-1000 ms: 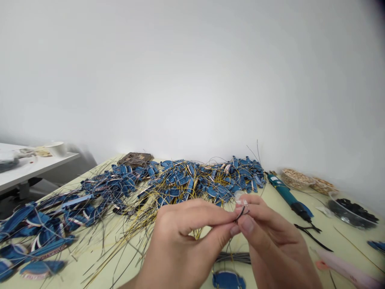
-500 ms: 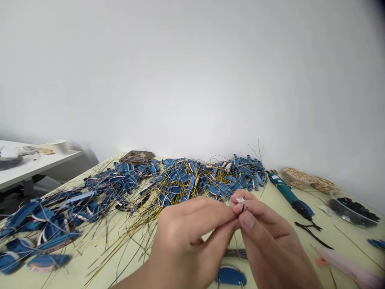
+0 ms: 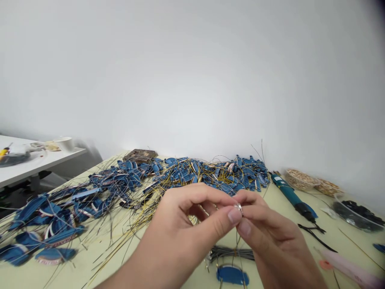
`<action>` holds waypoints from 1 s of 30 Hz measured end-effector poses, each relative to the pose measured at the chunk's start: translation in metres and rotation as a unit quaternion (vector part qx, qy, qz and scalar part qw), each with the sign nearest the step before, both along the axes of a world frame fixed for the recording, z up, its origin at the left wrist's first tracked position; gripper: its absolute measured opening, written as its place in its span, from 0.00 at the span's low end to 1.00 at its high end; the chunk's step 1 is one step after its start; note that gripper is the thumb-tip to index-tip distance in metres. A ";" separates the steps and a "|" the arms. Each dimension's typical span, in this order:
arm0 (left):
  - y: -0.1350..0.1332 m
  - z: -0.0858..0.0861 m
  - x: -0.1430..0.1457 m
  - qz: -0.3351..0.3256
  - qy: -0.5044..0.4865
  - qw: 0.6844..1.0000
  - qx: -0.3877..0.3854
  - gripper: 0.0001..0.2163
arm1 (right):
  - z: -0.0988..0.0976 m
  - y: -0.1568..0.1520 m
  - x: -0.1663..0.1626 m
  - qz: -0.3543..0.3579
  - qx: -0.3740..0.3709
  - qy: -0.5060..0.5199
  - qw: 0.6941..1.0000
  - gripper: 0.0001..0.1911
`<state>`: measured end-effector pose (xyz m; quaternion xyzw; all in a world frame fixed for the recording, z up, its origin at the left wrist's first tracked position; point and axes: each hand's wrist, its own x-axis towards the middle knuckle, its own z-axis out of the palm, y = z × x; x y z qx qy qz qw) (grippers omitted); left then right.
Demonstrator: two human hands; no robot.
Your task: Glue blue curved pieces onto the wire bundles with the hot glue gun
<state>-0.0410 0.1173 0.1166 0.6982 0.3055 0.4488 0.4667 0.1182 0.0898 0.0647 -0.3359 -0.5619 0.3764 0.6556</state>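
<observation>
Both hands meet in front of me over the table, fingertips pinched together. My left hand presses thumb and forefinger on a small shiny clear or metallic piece, whose exact kind I cannot make out. The fingers of my right hand close on the same piece from the other side. Beneath them lie a bundle of grey wires and a blue curved plate with wires attached. Most of the held piece is hidden by fingertips.
A large tangled heap of blue parts with grey and yellow wires spreads along the back and left. On the right are a teal electric screwdriver, bowls of small beige pieces, a tub of black parts and a pink tool.
My left thumb has moved up onto the shiny piece, and the left fingers arch higher. The view has shifted slightly, uncovering more of the grey wire bundle below.
</observation>
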 end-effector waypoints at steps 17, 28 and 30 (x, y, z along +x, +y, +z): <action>-0.008 0.005 0.006 0.063 -0.027 0.992 0.106 0.05 | 0.002 -0.003 -0.002 -0.031 0.023 -0.041 0.998 0.05; -0.010 0.005 0.004 0.062 -0.017 0.982 0.178 0.09 | 0.007 -0.011 0.005 -0.115 0.071 -0.183 0.974 0.05; -0.010 0.005 0.004 0.066 -0.017 0.977 0.202 0.10 | 0.008 -0.011 0.005 -0.124 0.085 -0.192 0.970 0.05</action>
